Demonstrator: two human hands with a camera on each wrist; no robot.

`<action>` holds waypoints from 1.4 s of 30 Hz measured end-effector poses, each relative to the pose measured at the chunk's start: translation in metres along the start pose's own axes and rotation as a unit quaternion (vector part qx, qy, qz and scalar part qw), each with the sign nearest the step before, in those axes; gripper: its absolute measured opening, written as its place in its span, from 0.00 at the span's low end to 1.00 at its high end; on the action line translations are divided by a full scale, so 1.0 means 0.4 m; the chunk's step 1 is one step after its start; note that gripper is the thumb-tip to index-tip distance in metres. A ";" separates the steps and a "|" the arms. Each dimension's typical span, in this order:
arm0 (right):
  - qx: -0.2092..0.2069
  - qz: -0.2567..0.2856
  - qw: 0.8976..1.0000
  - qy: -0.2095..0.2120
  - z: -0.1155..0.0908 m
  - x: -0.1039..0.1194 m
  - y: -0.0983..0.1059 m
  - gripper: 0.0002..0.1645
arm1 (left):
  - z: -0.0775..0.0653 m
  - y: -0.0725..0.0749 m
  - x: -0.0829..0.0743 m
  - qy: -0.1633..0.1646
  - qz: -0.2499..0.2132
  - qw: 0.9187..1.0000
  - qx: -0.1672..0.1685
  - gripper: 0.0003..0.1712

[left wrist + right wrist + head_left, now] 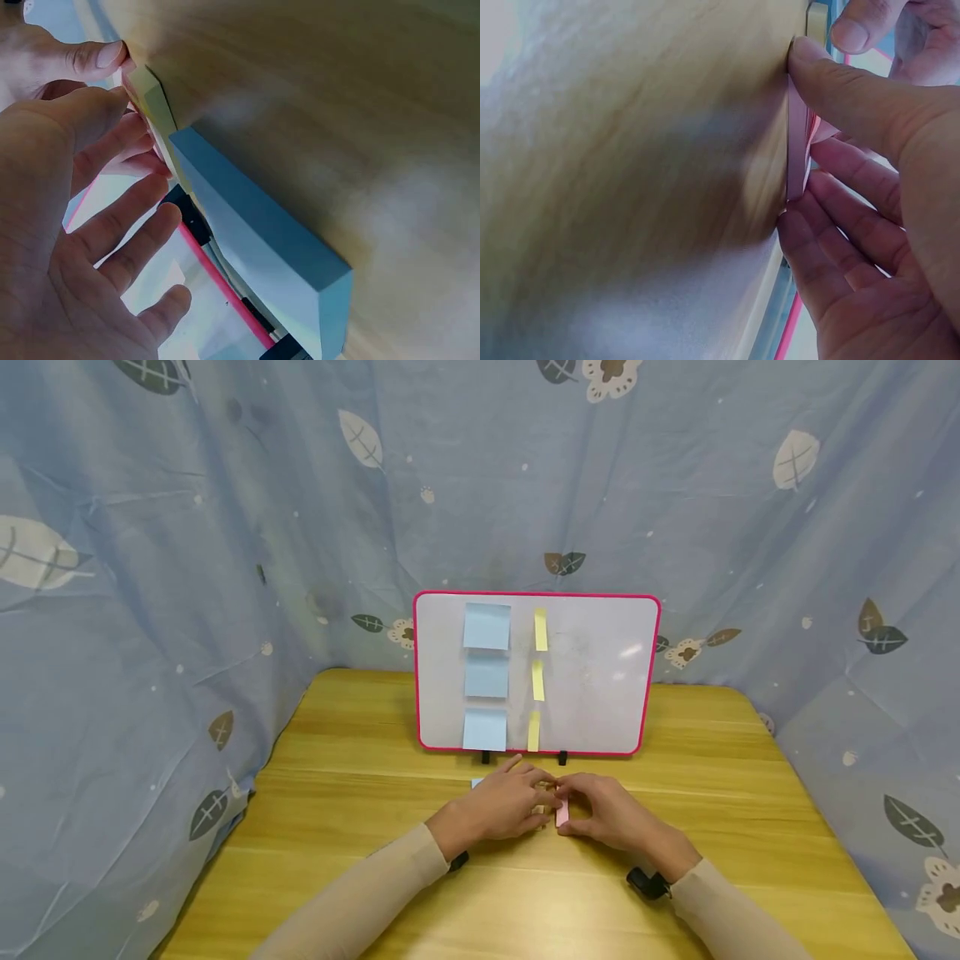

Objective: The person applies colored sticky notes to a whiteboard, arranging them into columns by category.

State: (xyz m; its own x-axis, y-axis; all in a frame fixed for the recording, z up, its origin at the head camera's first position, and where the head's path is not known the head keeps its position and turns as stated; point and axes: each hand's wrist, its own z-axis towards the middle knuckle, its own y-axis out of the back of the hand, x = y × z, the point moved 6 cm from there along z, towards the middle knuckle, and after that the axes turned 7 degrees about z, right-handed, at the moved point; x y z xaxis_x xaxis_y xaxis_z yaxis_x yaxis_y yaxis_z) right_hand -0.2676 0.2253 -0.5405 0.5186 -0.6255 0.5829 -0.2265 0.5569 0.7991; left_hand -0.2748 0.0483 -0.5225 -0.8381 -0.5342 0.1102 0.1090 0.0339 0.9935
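Note:
A narrow pink sticky-note pad point(562, 812) stands on the table. My right hand point(611, 814) holds it between thumb and fingertips, one at each end; in the right wrist view, sheets on one side of the pad point(798, 146) fan slightly apart. Close beside the pad is my left hand point(506, 802), fingers spread and loosely bent, with its thumb and index finger nearest the pink sheets; whether they touch is unclear. Beneath the left hand are a yellow pad point(157, 105) and a larger blue pad point(255, 225), both mostly hidden from the head view.
A whiteboard point(600, 693) with a pink frame stands behind the hands on black feet point(562, 758). Three blue notes point(486, 677) form a column on it, beside three narrow yellow notes point(538, 681). A patterned blue curtain point(480, 485) surrounds the wooden table point(360, 760).

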 end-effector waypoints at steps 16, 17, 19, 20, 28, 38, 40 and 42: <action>0.003 0.003 1.000 0.019 -0.010 0.002 0.003 0.25 | 0.006 -0.009 0.007 0.005 -0.042 0.999 0.001 0.19; 0.004 0.003 1.000 0.021 -0.010 0.002 0.004 0.25 | 0.005 -0.011 0.008 0.004 -0.045 0.999 0.002 0.19; 0.006 0.004 1.000 0.026 -0.010 0.003 0.004 0.24 | 0.006 -0.013 0.008 0.005 -0.050 0.999 0.003 0.19; 0.008 0.004 1.000 0.027 -0.010 0.003 0.005 0.23 | 0.006 -0.013 0.008 0.006 -0.054 0.999 0.005 0.19; -0.002 0.062 0.998 0.015 -0.005 -0.007 0.025 0.10 | 0.008 -0.011 0.011 0.023 -0.055 0.998 0.001 0.17; -0.026 0.064 0.995 0.066 0.002 0.009 0.032 0.10 | 0.012 -0.009 0.008 0.027 -0.047 0.998 -0.027 0.15; -0.027 0.051 0.995 0.076 0.001 0.014 0.029 0.07 | 0.015 -0.010 0.007 0.035 -0.046 0.998 -0.029 0.15; -0.026 0.042 0.995 0.083 0.001 0.018 0.026 0.05 | 0.018 -0.012 0.005 0.042 -0.041 0.998 -0.031 0.16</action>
State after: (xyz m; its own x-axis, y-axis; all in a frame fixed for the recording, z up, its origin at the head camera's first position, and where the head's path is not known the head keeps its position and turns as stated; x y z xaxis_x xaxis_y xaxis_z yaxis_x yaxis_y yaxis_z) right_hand -0.2666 0.2264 -0.5280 0.6297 -0.4791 0.6115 -0.2342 0.6335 0.7375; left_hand -0.2809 0.0531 -0.5266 -0.7976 -0.6028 0.0227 0.0768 -0.0642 0.9950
